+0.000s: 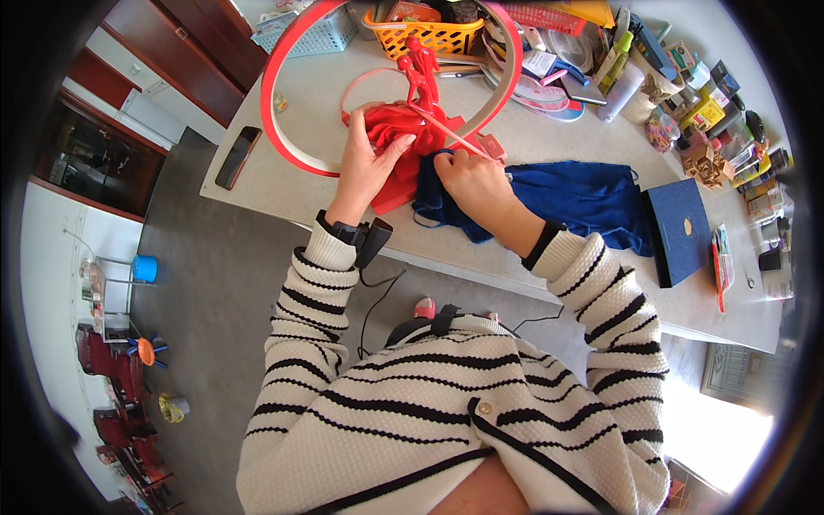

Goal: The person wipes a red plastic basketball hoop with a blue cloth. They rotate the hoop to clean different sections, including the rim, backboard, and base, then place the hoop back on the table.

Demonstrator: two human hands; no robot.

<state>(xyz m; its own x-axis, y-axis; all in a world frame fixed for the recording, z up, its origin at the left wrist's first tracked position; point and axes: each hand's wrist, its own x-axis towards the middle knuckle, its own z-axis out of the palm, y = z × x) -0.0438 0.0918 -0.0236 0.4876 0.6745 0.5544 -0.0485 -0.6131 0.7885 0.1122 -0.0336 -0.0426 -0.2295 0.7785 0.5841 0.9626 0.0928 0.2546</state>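
A glossy red figurine of a couple point(421, 77), with a flared, folded skirt, stands on the table inside a large red ring with a pale inner band point(270, 96). My left hand point(367, 158) grips the skirt from its left side, thumb across the folds. My right hand point(476, 180) is closed on a bunched end of a dark blue cloth point(573, 193) beside the lower right of the figurine. The rest of that cloth spreads rightwards over the tabletop. A thin red strip point(460, 132) slants down past the figurine towards my right hand. My right fingertips are partly hidden.
On the table point(302, 199), a phone point(238, 158) lies at the left edge. A yellow basket point(425, 38) and a blue basket point(322, 35) stand behind. Bottles and small boxes crowd the right back, near a dark blue box point(679, 232). Cables point(373, 315) trail below the table edge.
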